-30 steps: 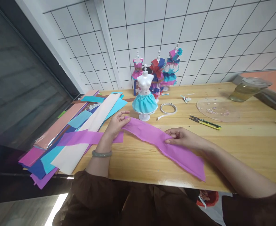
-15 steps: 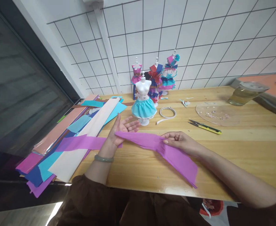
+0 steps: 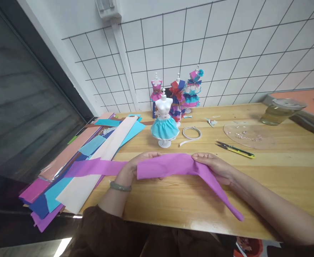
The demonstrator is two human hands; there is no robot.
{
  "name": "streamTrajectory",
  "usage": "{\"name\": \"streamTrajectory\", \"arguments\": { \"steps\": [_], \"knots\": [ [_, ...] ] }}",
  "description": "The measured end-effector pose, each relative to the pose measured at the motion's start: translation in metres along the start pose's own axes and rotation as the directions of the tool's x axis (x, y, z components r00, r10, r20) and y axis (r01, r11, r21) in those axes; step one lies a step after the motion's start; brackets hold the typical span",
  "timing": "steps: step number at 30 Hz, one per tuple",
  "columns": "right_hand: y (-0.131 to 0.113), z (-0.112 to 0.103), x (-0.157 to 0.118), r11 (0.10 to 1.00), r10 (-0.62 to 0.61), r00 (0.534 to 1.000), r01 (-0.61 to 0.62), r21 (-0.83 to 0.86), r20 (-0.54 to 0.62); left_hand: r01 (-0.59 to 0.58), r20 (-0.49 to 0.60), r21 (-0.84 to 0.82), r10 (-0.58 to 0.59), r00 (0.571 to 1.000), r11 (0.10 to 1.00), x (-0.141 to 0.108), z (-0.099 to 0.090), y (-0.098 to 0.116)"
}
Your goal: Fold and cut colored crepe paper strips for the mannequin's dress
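Note:
A strip of purple crepe paper stretches between my two hands above the table. My left hand, with a bracelet at the wrist, is curved round the strip from behind; digits show at its upper and lower edges, the rest hidden. My right hand pinches the strip between thumb and fingers, and its folded end hangs down to the right. Just beyond stands a small white dress form in a turquoise gathered skirt. Another purple strip runs left from behind my left wrist.
Coloured paper strips lie piled at the left. Several dressed forms stand by the wall. A roll of white tape, yellow-handled thread snips, a clear plate with beads and a cup lie farther right.
My left hand has turned from an open palm to curve behind the strip. The strip is spread flatter between my hands, and its right end has folded narrower. The view has tilted up slightly.

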State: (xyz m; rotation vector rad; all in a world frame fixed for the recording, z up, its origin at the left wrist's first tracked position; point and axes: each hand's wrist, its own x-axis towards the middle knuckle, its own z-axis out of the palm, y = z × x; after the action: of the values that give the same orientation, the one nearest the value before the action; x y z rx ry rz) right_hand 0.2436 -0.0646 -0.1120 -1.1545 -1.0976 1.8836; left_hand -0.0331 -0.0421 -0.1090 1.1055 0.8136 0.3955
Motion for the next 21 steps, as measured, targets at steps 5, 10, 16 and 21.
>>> {"name": "streamTrajectory", "arguments": {
  "steps": [5,10,16,21],
  "knots": [
    [0.003,0.003,0.004,0.999,-0.035,0.998,0.034,0.037,0.044,0.009,0.229,0.091,-0.030,0.973,0.996,0.005,0.015,-0.004],
    [0.019,0.016,0.003,0.994,0.006,0.987,0.011,-0.108,0.159,-0.155,0.140,-0.024,0.157,0.978,0.988,0.015,0.030,-0.010],
    [0.018,0.016,0.005,0.737,-0.330,0.928,0.369,-0.566,0.176,-0.199,-0.145,-0.144,0.178,0.973,0.969,0.020,0.028,-0.010],
    [0.016,0.009,0.018,0.232,-0.564,0.775,0.481,-0.845,0.286,-0.358,-0.326,-0.264,0.267,0.907,0.896,0.012,0.017,0.000]
  ]
}}
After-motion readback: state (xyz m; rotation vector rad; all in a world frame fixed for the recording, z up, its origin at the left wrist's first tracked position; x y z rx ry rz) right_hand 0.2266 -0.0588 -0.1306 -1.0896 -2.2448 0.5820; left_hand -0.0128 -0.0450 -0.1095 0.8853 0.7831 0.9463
